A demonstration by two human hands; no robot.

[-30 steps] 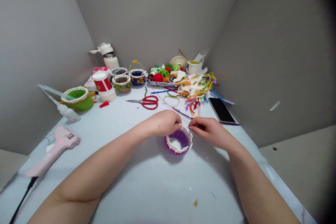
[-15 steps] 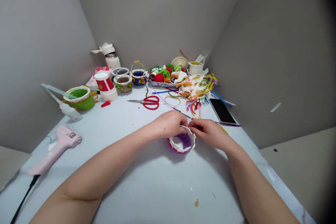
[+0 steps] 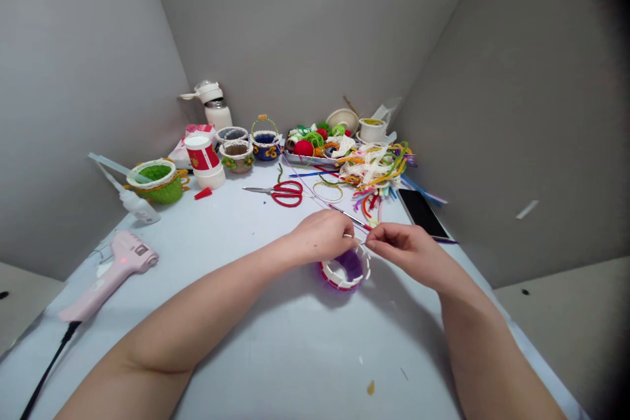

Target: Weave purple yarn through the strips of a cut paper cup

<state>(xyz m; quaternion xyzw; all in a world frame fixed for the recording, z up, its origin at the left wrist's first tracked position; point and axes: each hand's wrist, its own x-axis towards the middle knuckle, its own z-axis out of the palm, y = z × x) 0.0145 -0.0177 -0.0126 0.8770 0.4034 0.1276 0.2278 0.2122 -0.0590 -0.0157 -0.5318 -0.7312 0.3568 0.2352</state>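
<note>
A small cup (image 3: 344, 270) with white slit strips, a red rim band and purple yarn woven inside sits on the white table (image 3: 275, 341). My left hand (image 3: 322, 235) rests over its far left rim, fingers curled on a strip. My right hand (image 3: 406, 248) is at the cup's right side, thumb and forefinger pinched on a thin purple strand (image 3: 315, 195) that runs back toward the pile of materials.
Red scissors (image 3: 280, 192) lie behind the hands. A pink glue gun (image 3: 115, 269) lies at left, near a green basket (image 3: 156, 182) and glue bottle (image 3: 132, 200). Finished little baskets (image 3: 251, 144), a tray of yarn (image 3: 315, 144), pipe cleaners (image 3: 377, 174) and a phone (image 3: 423, 213) fill the back.
The view has shifted a little, so everything sits further right. My right hand has drawn slightly right and away from the cup rim with the strand; my left hand stays on the cup.
</note>
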